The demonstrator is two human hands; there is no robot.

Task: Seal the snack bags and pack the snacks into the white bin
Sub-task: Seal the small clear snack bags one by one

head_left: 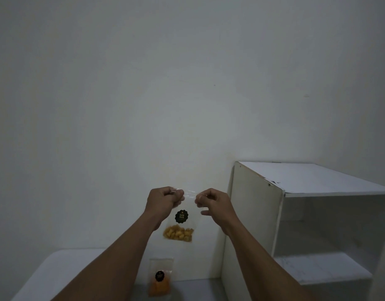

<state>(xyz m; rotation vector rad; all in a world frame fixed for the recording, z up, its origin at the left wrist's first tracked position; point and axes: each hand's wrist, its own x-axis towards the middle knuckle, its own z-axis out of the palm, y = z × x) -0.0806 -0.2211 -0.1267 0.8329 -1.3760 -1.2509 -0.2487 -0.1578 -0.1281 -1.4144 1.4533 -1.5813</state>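
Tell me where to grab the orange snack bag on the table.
Pinch the orange snack bag by its empty clear top strip, above the black sticker, coming down from above. The snacks sit bunched at the bottom, so the top is flat, thin film, probably easiest to pinch.

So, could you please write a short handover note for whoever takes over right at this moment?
Left hand: pinches one top corner of the held bag.
Right hand: pinches the other top corner.
The held bag hangs in the air before the wall, yellow snacks at its bottom. A second bag lies on the table, beside the shelf unit.
Done: unclear; I cannot tell if either seal is closed.
Left: seal, then pack both; the white bin is out of view.
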